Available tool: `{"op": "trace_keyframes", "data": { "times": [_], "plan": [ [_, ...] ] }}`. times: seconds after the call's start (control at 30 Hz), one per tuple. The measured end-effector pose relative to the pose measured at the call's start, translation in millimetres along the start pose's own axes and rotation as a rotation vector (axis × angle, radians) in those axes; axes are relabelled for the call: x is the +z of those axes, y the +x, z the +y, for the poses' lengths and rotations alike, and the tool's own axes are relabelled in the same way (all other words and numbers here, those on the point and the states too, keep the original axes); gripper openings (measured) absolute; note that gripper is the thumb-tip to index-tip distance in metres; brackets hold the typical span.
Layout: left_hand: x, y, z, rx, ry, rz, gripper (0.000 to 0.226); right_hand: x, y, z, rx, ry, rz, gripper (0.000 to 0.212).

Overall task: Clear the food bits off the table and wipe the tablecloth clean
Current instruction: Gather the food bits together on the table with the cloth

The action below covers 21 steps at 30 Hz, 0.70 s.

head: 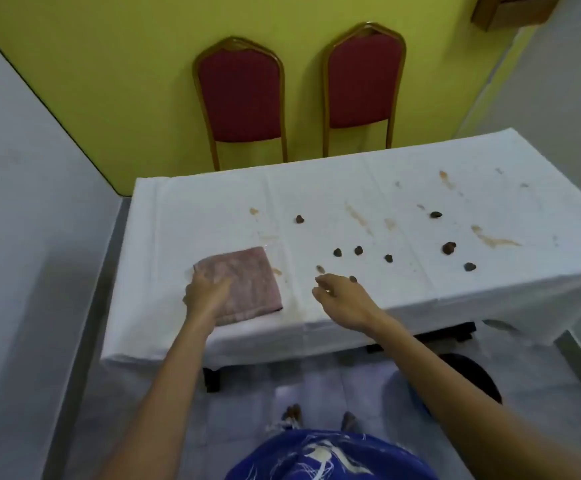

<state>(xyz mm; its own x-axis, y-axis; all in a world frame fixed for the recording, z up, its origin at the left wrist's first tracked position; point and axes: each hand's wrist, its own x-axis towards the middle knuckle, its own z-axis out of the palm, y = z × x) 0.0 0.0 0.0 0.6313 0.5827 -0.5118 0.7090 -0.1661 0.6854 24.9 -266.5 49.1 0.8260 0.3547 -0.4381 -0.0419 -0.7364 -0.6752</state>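
Several food bits [358, 250] lie right of the cloth [247, 271]; my left hand [206, 294] presses it flat, right hand [342, 296] beside it, fingers loosely spread.

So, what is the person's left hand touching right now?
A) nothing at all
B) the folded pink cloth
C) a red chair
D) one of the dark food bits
B: the left hand rests on the near left corner of the folded pink cloth, which lies on the white tablecloth. The dark food bits lie further to the right.
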Motion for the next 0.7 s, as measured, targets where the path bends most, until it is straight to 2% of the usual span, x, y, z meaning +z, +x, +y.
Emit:
{"op": "trace_keyframes", "data": {
  "times": [0.07, 0.2, 0.33, 0.43, 0.53, 0.7],
  "plan": [
    [2, 3, -9, -0.099, 0.016, 0.13, 0.072, 6, -2, 5, 0.044, 0.014, 0.022, 0.044],
    [6, -1, -15, -0.232, -0.031, 0.156, 0.074, 21, -1, 11, 0.07, 0.013, 0.02, 0.038],
    [-3, 4, -15, -0.232, -0.119, 0.116, 0.075, 29, 4, 6, 0.063, 0.026, 0.02, 0.037],
    [-11, 7, -13, -0.198, -0.07, 0.081, 0.044, 33, 6, 3, 0.062, 0.014, 0.009, 0.035],
    [-13, 11, -7, -0.168, 0.003, 0.08, 0.029, 36, 9, 2, 0.078, 0.014, -0.008, 0.035],
    [-2, 12, 3, -0.099, 0.219, 0.187, 0.033, 38, 13, -5, 0.084, -0.008, -0.018, 0.036]
  ]
}}
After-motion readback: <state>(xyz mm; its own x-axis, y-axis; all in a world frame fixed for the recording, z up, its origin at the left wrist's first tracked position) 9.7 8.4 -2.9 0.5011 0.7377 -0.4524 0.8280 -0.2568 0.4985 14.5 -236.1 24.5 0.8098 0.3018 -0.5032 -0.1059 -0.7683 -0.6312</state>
